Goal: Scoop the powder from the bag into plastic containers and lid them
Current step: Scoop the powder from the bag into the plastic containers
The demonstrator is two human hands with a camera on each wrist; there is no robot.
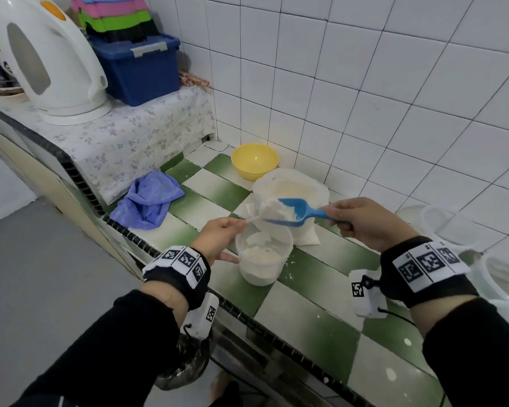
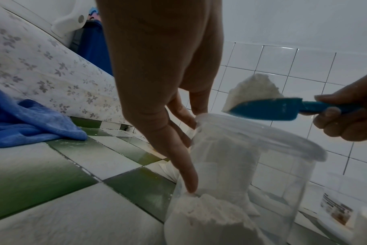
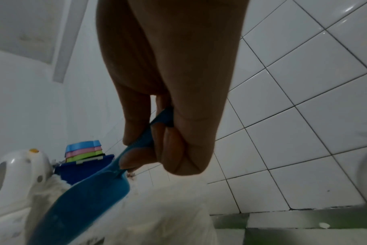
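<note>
A clear plastic container [image 1: 262, 259] [image 2: 241, 165], partly filled with white powder, stands on the green-and-white tiled counter [image 1: 315, 289]. My left hand [image 1: 221, 236] [image 2: 189, 157] holds it from the left, thumb down its wall and fingertips at the rim. My right hand [image 1: 365, 221] [image 2: 346, 119] [image 3: 157, 140] grips the handle of a blue scoop [image 1: 294, 211] [image 2: 266, 109] [image 3: 90, 195]. The scoop is heaped with powder and hovers just over the container's rim. Behind it stands the open white powder bag [image 1: 300, 186] [image 3: 168, 215].
A yellow bowl [image 1: 254, 160] sits in the far corner by the tiled wall. A blue cloth [image 1: 149, 201] lies at the left. A white kettle [image 1: 47, 60] and a blue storage box [image 1: 138, 71] stand on the raised shelf. Clear containers [image 1: 441, 227] wait at the right.
</note>
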